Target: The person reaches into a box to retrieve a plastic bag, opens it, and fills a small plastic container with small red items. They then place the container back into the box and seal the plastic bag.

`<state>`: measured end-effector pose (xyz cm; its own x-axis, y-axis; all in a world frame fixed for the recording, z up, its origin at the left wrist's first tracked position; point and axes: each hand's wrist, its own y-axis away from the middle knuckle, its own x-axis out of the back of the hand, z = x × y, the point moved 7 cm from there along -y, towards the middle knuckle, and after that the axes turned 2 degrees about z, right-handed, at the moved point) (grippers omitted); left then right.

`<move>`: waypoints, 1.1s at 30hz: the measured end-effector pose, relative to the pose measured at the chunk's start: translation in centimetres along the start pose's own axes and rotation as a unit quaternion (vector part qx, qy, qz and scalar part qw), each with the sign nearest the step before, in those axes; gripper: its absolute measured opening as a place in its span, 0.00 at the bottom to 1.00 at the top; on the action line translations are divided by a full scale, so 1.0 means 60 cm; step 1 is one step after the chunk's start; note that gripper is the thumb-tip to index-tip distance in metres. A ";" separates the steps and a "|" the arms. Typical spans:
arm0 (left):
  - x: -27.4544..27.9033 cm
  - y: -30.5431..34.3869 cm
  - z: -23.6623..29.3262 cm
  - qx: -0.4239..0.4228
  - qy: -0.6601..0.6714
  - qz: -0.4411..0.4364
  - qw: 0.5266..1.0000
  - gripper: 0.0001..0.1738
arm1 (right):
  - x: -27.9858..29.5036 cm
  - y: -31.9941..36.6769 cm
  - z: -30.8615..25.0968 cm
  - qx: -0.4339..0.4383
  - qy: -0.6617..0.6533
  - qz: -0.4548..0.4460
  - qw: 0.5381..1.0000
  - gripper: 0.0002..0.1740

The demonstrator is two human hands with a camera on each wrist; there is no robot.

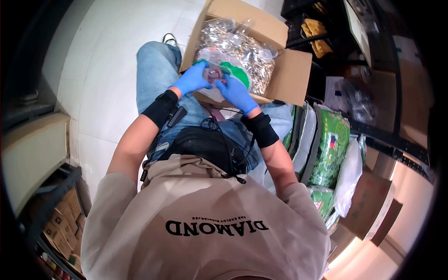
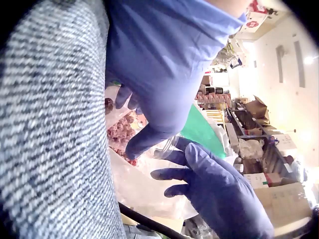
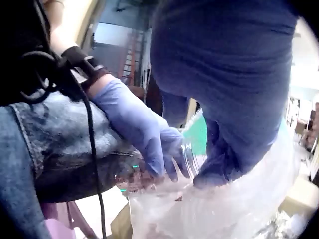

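Note:
Both hands wear blue gloves and meet over a clear bag with green print [image 1: 238,74], at the near side of an open cardboard box. A clear plastic jar with a ridged rim [image 2: 167,148] lies tilted between them. My left hand [image 1: 192,79] holds the jar's body, thumb on one side and fingers on the other. Reddish-brown pieces [image 2: 121,130] show through clear plastic beside that thumb. My right hand [image 1: 236,94] has thumb and index finger at the jar's rim, its other fingers over the whitish bag. From the right wrist, the right fingertips [image 3: 212,179] look curled right beside the rim.
The cardboard box [image 1: 289,77] is full of shiny, crinkled light-brown material and clear plastic pieces. Green printed packs [image 1: 329,149] stand on the right, beside a dark shelf. A black cable [image 3: 92,134] hangs near my legs. More cartons [image 1: 63,224] are on the lower left.

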<state>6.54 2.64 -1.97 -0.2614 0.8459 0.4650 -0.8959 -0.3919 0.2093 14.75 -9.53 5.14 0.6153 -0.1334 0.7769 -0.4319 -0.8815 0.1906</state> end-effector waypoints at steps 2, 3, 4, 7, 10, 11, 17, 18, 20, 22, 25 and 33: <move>-0.004 -0.002 -0.004 -0.013 0.005 0.000 1.000 0.49 | -0.002 0.024 -0.017 0.037 0.059 0.029 0.997 0.29; -0.004 -0.002 -0.006 -0.018 0.012 0.010 1.000 0.49 | -0.004 0.036 -0.034 0.084 0.119 0.049 0.988 0.31; -0.003 -0.001 -0.005 -0.020 -0.008 0.015 1.000 0.47 | 0.001 0.047 -0.056 0.125 0.162 0.083 0.975 0.34; -0.009 -0.006 -0.010 0.007 0.028 0.007 1.000 0.44 | 0.018 0.070 -0.110 0.132 0.232 0.040 0.963 0.34; -0.012 -0.013 -0.020 -0.007 0.032 0.015 0.999 0.41 | 0.022 0.082 -0.128 0.149 0.271 0.055 0.949 0.37; -0.010 -0.014 -0.022 -0.006 0.041 0.024 0.999 0.40 | 0.026 0.085 -0.138 0.173 0.295 0.075 0.937 0.37; -0.004 -0.005 -0.001 -0.001 0.036 -0.002 0.999 0.39 | 0.027 0.089 -0.124 0.187 0.284 0.068 0.938 0.34; -0.005 -0.007 -0.002 -0.002 0.036 -0.004 0.999 0.39 | 0.026 0.087 -0.114 0.186 0.284 0.069 0.938 0.34; -0.008 -0.007 -0.007 -0.005 0.014 -0.012 1.000 0.40 | 0.024 0.080 -0.089 0.179 0.197 0.050 0.963 0.27; -0.004 -0.003 0.001 -0.009 0.011 -0.016 1.000 0.42 | 0.026 0.069 -0.068 0.183 0.177 0.054 0.965 0.24; -0.007 -0.003 0.003 -0.035 0.002 0.004 0.999 0.44 | 0.038 0.037 -0.025 0.197 0.118 0.081 0.970 0.18; -0.009 -0.001 0.041 -0.098 -0.006 0.023 0.995 0.46 | 0.052 -0.073 0.074 0.195 0.229 0.135 0.944 0.40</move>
<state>7.62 1.36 -0.14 -0.3008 0.8240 0.4801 -0.9360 -0.3515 0.0170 21.47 -8.07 4.06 0.1292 -0.2463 0.9606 -0.2016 -0.9550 -0.2177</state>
